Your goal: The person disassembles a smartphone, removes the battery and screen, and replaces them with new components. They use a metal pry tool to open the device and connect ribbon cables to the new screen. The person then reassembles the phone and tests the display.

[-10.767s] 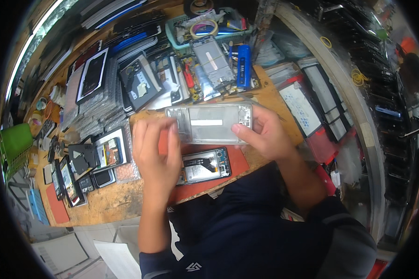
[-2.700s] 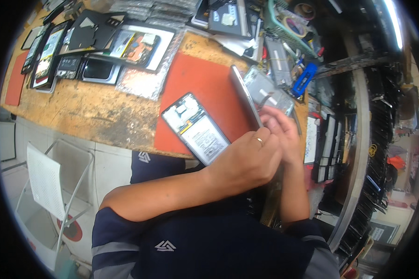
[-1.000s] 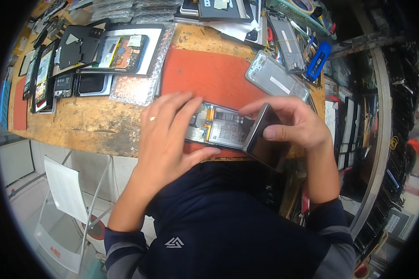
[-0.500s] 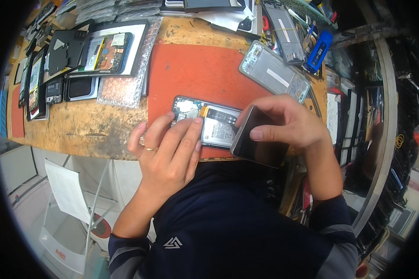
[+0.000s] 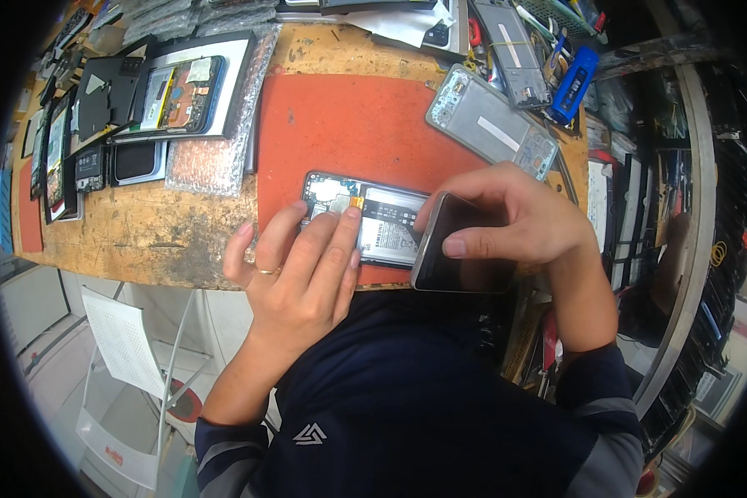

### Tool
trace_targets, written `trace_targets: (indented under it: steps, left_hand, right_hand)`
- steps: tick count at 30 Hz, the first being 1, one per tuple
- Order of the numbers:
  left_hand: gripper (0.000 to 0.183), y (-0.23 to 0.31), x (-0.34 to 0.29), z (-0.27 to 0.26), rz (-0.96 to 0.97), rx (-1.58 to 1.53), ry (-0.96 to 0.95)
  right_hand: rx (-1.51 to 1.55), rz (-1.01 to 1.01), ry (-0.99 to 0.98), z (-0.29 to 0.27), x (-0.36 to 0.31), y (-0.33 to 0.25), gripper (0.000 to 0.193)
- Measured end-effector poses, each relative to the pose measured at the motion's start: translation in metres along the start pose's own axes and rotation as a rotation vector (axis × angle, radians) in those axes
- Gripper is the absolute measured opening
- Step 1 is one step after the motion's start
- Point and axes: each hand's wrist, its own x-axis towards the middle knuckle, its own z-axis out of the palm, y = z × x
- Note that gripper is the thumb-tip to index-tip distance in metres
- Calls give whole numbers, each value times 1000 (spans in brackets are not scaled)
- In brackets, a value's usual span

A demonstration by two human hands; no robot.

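An opened phone [image 5: 390,236] lies on the orange mat, its battery and circuit board bare. My left hand [image 5: 303,274] rests over its left end. The fingers are stretched out, with a fingertip on the board beside the orange flex cable [image 5: 358,203]. In my right hand [image 5: 519,216] is a dark phone screen [image 5: 465,267], pinched between thumb and fingers. It is tilted over the right end of the opened phone, hiding that end. Beyond my right hand lies a clear-grey phone frame [image 5: 490,120].
Opened phones [image 5: 174,95] and boxes crowd the bench's left, beside bubble wrap [image 5: 212,149]. A blue tool [image 5: 574,85] and a grey phone housing [image 5: 513,54] lie at the far right. The orange mat [image 5: 340,120] covers the middle. A white folding chair [image 5: 124,340] stands below left.
The view has shifted slightly. The screen in my right hand has tilted a little, and both hands stay in nearly the same places.
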Motion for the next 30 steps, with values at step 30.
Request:
trace_targets:
  steps: [30]
  left_hand:
    - [25,0,5,3,2,14,39]
  right_hand:
    - [-1197,-613,251,37,35,-7,38]
